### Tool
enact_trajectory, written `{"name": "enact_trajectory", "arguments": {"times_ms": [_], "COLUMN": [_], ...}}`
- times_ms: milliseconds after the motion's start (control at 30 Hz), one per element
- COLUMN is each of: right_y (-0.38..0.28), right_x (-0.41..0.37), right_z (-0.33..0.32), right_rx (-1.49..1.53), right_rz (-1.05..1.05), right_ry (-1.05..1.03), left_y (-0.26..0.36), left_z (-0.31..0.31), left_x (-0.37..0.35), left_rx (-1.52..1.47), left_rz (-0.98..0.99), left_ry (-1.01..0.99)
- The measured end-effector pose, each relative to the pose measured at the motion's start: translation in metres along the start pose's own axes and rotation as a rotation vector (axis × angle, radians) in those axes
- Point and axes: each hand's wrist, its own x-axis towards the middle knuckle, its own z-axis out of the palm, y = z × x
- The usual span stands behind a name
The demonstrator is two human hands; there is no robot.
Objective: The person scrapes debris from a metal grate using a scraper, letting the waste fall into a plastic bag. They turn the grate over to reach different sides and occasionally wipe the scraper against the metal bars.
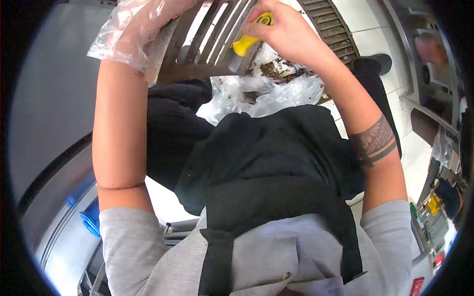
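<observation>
A slatted metal grate point(170, 54), dark and grimy, stands tilted in front of my lap. My left hand point(165, 11), in a loose clear plastic glove, holds its upper left side; the fingertips are cut off by the top edge of the view. Bare and closed, my right hand point(276, 27) grips a yellow-handled tool point(243, 45) with black markings against the slats. The tool's working end cannot be made out. Beneath the grate lies a clear plastic bag point(291, 93) with dark brown debris point(284, 69) on it.
Another slatted grate point(330, 24) lies on the white tiled floor point(373, 44) beyond my right arm. A large grey panel point(49, 64) rises at the left, with a blue object point(90, 217) below it. Metal shelving point(432, 111) with assorted items runs along the right.
</observation>
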Motion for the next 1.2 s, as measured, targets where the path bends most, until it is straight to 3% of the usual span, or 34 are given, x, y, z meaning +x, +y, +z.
{"name": "enact_trajectory", "arguments": {"times_ms": [33,100,167,233,367,433,467,600,667,700,767,800,833,900,933,1033,1100,1167,1200], "right_y": [0.002,0.006,0.002,-0.001,-0.01,-0.003,0.0,0.011,-0.017,-0.017,-0.016,-0.024,-0.009,0.022,0.027,0.016,-0.001,-0.021,-0.027], "right_x": [0.0,0.003,-0.005,-0.011,0.002,0.018,0.019,0.026,0.024,0.024,0.028,0.027,0.032,0.043,0.042,0.04,0.038,0.024,0.021], "right_z": [-0.008,-0.035,-0.057,-0.069,-0.074,-0.066,-0.065,-0.071,-0.08,-0.08,-0.077,-0.074,-0.071,-0.061,-0.06,-0.065,-0.075,-0.055,-0.048], "right_rx": [-0.003,-0.013,0.578,0.622,0.548,0.155,0.051,0.05,0.183,0.178,0.37,0.169,0.172,0.025,0.025,0.157,0.305,0.111,0.122], "right_rz": [0.003,0.157,0.408,0.337,0.293,0.084,-0.053,-0.248,0.202,0.202,0.234,0.239,0.239,-0.373,-0.373,-0.27,0.26,0.224,0.26], "right_ry": [0.006,0.161,0.172,0.238,0.288,0.349,0.349,0.269,0.277,0.274,0.221,0.222,0.221,0.318,0.319,0.214,0.182,0.125,0.075], "left_y": [0.008,0.019,0.0,-0.024,0.007,0.023,0.03,0.015,0.013,0.019,0.037,0.039,0.039,0.043,0.042,0.04,0.035,0.034,0.038], "left_z": [0.002,0.004,0.012,0.01,0.021,0.012,0.014,0.004,0.003,0.007,0.012,0.005,0.007,0.015,0.015,0.016,0.016,0.016,0.021], "left_x": [0.003,0.006,-0.003,0.002,-0.007,-0.001,0.006,0.004,0.006,0.004,-0.004,-0.002,0.0,0.007,0.007,0.008,0.01,0.007,0.004], "left_rx": [-0.002,-0.137,-0.298,-0.099,0.172,-0.296,-0.224,-0.284,-0.018,-0.022,-0.317,-0.374,-0.372,-0.366,-0.366,-0.458,-0.437,-0.498,-0.385], "left_rz": [0.006,-0.334,-0.251,0.103,0.207,-0.349,-0.454,-0.285,-0.276,-0.276,-0.301,-0.334,-0.336,-0.528,-0.527,-0.468,-0.539,-0.537,-0.378], "left_ry": [-0.004,0.021,0.115,0.086,0.189,0.093,0.11,0.044,0.018,0.021,0.1,0.013,0.013,0.117,0.116,0.126,0.104,0.073,0.135]}}
